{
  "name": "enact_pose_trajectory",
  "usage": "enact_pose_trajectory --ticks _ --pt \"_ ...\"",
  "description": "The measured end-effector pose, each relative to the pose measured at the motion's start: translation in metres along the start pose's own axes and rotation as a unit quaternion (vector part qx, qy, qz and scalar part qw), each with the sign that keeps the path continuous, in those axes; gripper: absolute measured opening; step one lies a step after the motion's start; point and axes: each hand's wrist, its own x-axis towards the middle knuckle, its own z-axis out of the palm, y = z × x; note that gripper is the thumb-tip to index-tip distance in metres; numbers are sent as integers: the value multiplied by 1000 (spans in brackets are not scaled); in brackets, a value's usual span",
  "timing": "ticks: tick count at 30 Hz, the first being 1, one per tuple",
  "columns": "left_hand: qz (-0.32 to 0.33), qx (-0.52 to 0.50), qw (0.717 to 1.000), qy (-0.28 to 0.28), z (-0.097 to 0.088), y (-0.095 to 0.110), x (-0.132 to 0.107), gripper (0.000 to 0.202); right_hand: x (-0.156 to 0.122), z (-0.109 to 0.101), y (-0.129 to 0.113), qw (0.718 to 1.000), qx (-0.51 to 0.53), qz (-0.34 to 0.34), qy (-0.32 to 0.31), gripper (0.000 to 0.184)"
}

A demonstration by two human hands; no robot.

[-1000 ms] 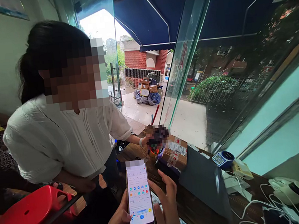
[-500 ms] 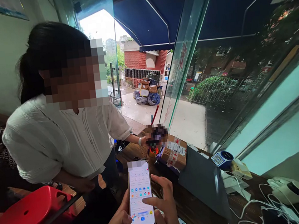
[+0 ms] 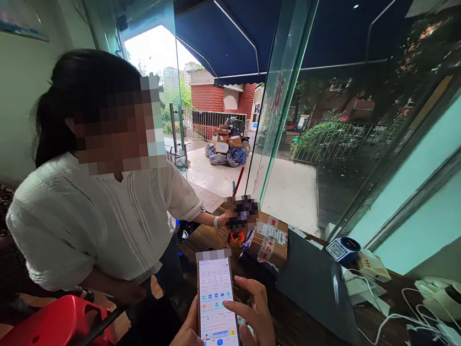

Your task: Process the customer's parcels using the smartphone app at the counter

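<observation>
My left hand (image 3: 182, 342) is closed around a smartphone (image 3: 217, 321) with a lit screen showing rows of small app icons. Its thumb lies along the lower left edge of the phone. My right hand (image 3: 256, 321) is at the phone's right side with fingers apart, its index fingertip on or just over the icons at the screen's right. Whether it also supports the phone from below is hidden. Across the dark wooden table (image 3: 296, 312), a person in a white blouse (image 3: 106, 220) reaches one hand out, holding a dark thing that is blurred out.
A taped cardboard parcel (image 3: 270, 240) sits beside a dark grey flat sheet (image 3: 314, 288). Further right are a blue QR-code device (image 3: 343, 249), tangled white cables (image 3: 417, 313) and a white device (image 3: 455, 297). A red plastic stool (image 3: 45, 341) is at left.
My right index finger has moved up the screen, from below the icon rows to the icons at the right. The view has shifted slightly. My left hand keeps its grip on the smartphone.
</observation>
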Motion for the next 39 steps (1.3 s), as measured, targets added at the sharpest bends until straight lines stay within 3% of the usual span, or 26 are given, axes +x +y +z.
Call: enact_pose_trajectory --ticks 4,10,15,18,21,23,25,33,39 --pt "-16 -26 999 -31 0 0 1 73 0 2 1 1000 -4 3 10 32" --pt "6 -5 1000 4 2 -3 3 74 -3 3 3 1000 -13 14 8 30" --pt "0 10 1000 -11 5 -2 4 76 -5 5 7 992 37 118 9 40" --pt "-14 -7 1000 -4 0 -3 3 87 7 9 7 961 141 240 4 46" --pt "-39 -18 999 14 -7 -5 2 96 24 14 3 896 257 361 -25 36" --pt "-44 -12 999 21 -11 -6 1 93 33 16 0 861 304 408 -18 35" --pt "-36 -9 999 10 -11 -4 0 85 37 18 -2 850 319 419 -4 34" --pt "-15 4 1000 -20 3 5 -2 70 40 19 -5 871 281 403 7 36" --pt "-66 -1 998 -3 -4 7 -3 93 36 19 -7 870 278 407 30 35"
